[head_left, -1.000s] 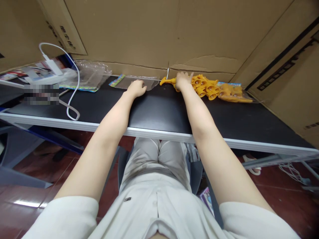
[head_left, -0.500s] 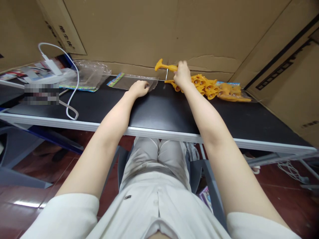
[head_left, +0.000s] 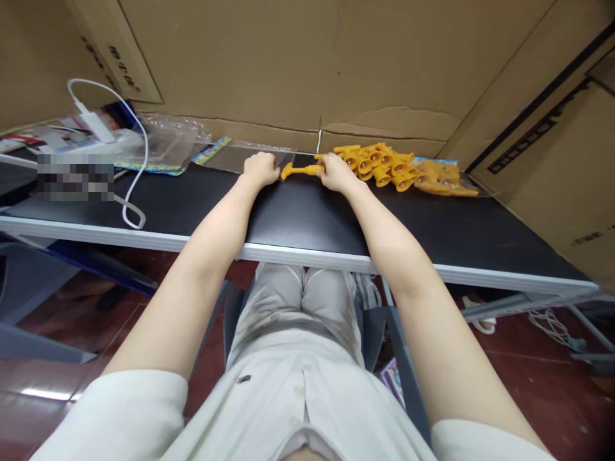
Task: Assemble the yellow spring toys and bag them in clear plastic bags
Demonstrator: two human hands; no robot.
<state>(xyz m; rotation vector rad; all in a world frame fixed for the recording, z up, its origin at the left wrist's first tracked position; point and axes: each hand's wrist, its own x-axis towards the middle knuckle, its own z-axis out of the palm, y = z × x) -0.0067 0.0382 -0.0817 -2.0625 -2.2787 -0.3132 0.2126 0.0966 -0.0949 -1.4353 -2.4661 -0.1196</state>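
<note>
My right hand is closed round one end of a yellow-orange plastic toy hammer, which lies level just above the black tabletop. The hammer's head points left, near the fingers of my left hand. Those fingers are curled at the open right end of a flat clear plastic bag with a colourful header strip; my hand covers part of it. Behind and to the right of my right hand lies a pile of similar yellow-orange toys, several with round, hollow ends facing me.
A filled clear bag of yellow-orange pieces lies right of the pile. Several flat bags, a white cable and a blurred-out item are at the left. Cardboard stands along the table's back.
My right hand has come left and down with the toy hammer, bringing its head close to my left hand. My left hand and the bag have shifted slightly left.
</note>
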